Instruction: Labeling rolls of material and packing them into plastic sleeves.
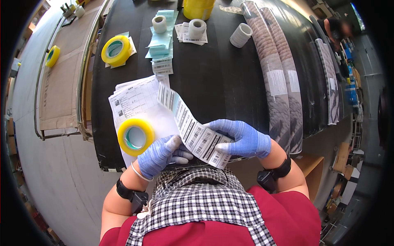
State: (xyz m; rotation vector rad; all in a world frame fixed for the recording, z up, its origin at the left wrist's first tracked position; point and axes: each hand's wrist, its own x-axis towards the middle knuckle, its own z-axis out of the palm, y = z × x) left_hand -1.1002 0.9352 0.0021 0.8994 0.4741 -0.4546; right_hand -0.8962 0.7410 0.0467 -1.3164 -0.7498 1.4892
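One label strip [193, 131] slants up from the lower right of the sheets [162, 119], its far end lying over their right edge. The right hand's [245, 139] grip pinches its near end between thumb and fingers, probably to keep the printed side turned up for reading. The left hand [160, 156], over the sheets' lower edge, is half curled beside the strip; whether its grip holds it I cannot tell.

Three yellow tapes show: one [122, 137] on the sheets, perhaps as a weight; one [107, 52] beyond them; one [52, 56] left of them, off the surface [223, 88]. Beyond the sheets are three white rolls, two [159, 25] [198, 28] standing on labels, likely pinning them, and one [241, 36] tipped over. Two long rolls [269, 61] [288, 61] lie well right of the sheets, side by side, perhaps to stop rolling.
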